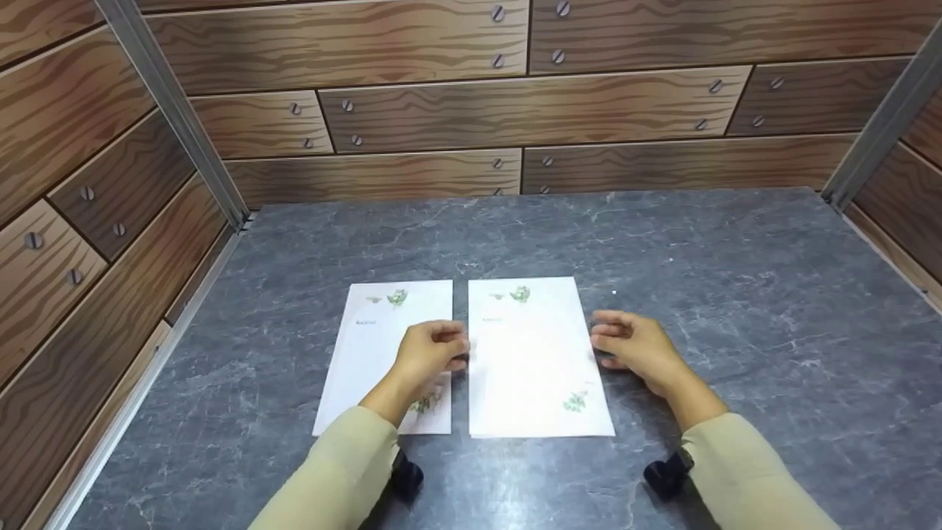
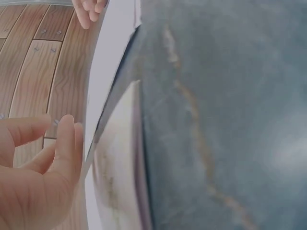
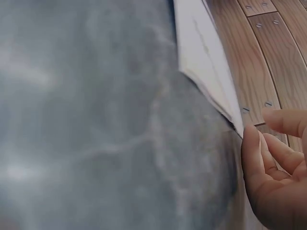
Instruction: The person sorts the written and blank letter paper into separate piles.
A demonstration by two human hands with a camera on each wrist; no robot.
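Observation:
Two stacks of white paper lie side by side on the table, each printed with small green leaves. My left hand (image 1: pixel 430 353) reaches over the right edge of the left stack (image 1: pixel 368 368), fingertips right at the left edge of the right stack (image 1: pixel 530 353). On the other side, my right hand (image 1: pixel 640 350) has its fingertips beside that same stack's right edge. Both hands face each other with thumb and fingers spread apart and slightly bent. In the right wrist view, the fingertips of the right hand (image 3: pixel 276 167) are at the corner of the paper (image 3: pixel 206 62).
The dark grey marbled tabletop (image 1: pixel 736 294) extends around the stacks. Wood-patterned panels (image 1: pixel 441 118) rise behind it and at both sides, with grey metal posts (image 1: pixel 184 118) at the back corners. Black wrist devices (image 1: pixel 666 475) sit under the sleeves.

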